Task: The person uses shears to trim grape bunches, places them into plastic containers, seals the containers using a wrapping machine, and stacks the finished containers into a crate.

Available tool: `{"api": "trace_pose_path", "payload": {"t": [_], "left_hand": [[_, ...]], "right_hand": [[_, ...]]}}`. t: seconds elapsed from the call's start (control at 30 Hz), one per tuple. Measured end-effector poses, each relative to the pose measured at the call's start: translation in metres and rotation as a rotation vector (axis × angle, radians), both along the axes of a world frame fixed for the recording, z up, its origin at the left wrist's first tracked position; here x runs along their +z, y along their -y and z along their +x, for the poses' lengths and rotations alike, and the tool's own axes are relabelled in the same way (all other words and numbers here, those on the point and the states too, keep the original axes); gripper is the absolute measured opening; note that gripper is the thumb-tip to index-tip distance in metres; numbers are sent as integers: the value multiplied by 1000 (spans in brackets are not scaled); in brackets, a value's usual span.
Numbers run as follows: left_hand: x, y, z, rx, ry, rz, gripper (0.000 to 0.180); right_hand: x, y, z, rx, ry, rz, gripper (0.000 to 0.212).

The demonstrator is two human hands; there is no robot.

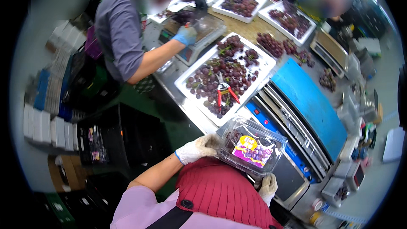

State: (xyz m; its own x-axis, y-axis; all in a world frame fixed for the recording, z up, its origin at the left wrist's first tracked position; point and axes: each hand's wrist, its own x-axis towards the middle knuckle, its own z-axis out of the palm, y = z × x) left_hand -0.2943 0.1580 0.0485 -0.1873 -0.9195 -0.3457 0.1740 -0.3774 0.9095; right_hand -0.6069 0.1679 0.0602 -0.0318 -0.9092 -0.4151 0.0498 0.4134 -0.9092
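A clear plastic clamshell box of dark grapes (277,142), with a yellow and purple grape label on top, is held in front of my body. My left hand (197,148), in a white knit glove, grips its left end. At the lower right corner my right hand (268,188), gloved the same, holds the box; part of that hand is hidden behind the red apron. Just beyond the box lies a white foam tray (185,81) with bunches of red grapes (210,70). Red-handled shears (223,86) rest on those grapes.
A machine with a blue lid (309,106) stands right of the tray. Across the table, a co-worker's blue-gloved hand (185,36) is at a scale (203,44). More grape trays (258,2) line the back. A black crate (101,118) with packed boxes sits at left.
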Motion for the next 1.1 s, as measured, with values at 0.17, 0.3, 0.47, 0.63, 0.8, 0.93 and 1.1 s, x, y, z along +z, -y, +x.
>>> {"api": "trace_pose_path", "payload": {"t": [0.17, 0.3, 0.47, 0.63, 0.8, 0.93, 1.1], "left_hand": [[-4, 26, -27, 254, -676, -6, 89], [-14, 15, -28, 168, -950, -172, 87], [-25, -29, 1, 429, -1052, -475, 96], [-21, -129, 89, 607, -786, -628, 109], [-21, -247, 184, 974, -984, -590, 93], [-32, -338, 263, 1278, -953, -558, 83], [-118, -422, 356, 1560, -733, -545, 82]], "right_hand": [[-15, 4, -22, 63, -631, -622, 15], [-12, 19, -29, 242, -468, -809, 20], [52, 19, 17, 547, -639, -1113, 33], [75, 21, 149, 779, -366, -1181, 24], [80, -19, 318, 1228, -110, -884, 20], [75, -66, 419, 1453, -74, -568, 18], [35, -89, 462, 1582, -306, -546, 16]]}}
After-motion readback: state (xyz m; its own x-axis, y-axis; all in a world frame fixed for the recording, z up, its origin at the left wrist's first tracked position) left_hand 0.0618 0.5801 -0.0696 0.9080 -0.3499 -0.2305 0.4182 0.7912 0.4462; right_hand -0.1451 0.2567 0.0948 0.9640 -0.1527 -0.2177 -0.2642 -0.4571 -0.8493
